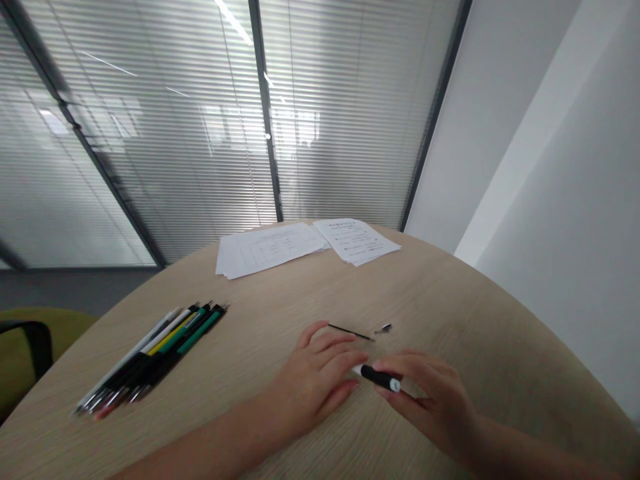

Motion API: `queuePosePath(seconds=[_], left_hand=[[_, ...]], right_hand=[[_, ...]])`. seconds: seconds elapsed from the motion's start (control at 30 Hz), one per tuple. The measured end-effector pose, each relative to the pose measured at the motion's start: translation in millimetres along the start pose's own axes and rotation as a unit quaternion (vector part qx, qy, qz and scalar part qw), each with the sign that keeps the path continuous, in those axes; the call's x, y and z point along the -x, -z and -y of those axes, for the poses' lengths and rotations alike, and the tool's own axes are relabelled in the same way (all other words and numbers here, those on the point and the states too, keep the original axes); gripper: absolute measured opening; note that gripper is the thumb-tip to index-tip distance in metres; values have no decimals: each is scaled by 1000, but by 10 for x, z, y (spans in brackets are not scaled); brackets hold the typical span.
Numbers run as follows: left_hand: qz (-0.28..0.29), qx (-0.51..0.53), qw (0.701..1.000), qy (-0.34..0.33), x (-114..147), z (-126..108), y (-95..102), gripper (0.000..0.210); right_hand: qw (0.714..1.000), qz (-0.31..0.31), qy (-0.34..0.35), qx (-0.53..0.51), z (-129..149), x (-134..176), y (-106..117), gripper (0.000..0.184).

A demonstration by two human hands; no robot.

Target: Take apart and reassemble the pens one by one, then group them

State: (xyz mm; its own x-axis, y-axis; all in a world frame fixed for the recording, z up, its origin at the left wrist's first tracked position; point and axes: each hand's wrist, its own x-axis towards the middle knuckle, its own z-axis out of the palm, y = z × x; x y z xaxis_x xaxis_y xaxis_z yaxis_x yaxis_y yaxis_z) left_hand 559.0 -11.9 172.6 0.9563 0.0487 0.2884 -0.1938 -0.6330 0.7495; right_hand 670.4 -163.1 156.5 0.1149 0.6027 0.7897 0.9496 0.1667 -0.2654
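Observation:
My right hand [433, 393] pinches a short pen barrel [380, 378] between thumb and fingers. The barrel has a black grip and a white end facing me. At its far left end, a pale part [357, 369] sits between the thumb and index finger of my left hand [317, 377], whose other fingers are loosely extended. Just beyond that hand lies a thin dark pen refill [351, 331], close to the little finger. A small metallic piece [383, 329], perhaps a pen tip or clip, rests right of the refill.
Several pens [160, 353] lie side by side on the left of the round wooden table [270, 303]. Printed sheets [275, 248] spread along its far edge. A green chair [65, 327] with a black armrest stands at left. Blinds and a white wall rise behind.

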Motion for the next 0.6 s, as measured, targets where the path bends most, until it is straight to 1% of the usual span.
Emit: queuePosePath(seconds=[0.07, 0.13, 0.17, 0.23, 0.27, 0.33, 0.43, 0.53, 0.6], left_hand=[[-9, 12, 1000, 19, -5, 33, 5, 19], [-26, 8, 999, 20, -13, 107, 30, 16], [-46, -3, 999, 16, -19, 157, 49, 15], [-80, -51, 995, 2, -36, 273, 101, 14], [-102, -89, 991, -4, -47, 333, 130, 16], [-127, -174, 976, -15, -68, 443, 184, 17], [-135, -264, 955, -15, -91, 564, 232, 17], [-134, -290, 948, -1, -101, 636, 239, 17], [-144, -286, 947, 5, -106, 668, 236, 16]], right_hand=[[1000, 15, -6, -13, -8, 14, -27, 7], [999, 29, -22, -19, -71, 30, -58, 11], [999, 35, -32, -17, -127, 36, -73, 15], [997, 43, -60, 10, -285, 45, -103, 22], [996, 54, -67, 36, -376, 49, -116, 22], [989, 88, -64, 97, -554, 56, -143, 15], [976, 141, -54, 159, -727, 68, -190, 12], [965, 186, -52, 177, -762, 75, -236, 9], [963, 194, -42, 184, -745, 70, -256, 7]])
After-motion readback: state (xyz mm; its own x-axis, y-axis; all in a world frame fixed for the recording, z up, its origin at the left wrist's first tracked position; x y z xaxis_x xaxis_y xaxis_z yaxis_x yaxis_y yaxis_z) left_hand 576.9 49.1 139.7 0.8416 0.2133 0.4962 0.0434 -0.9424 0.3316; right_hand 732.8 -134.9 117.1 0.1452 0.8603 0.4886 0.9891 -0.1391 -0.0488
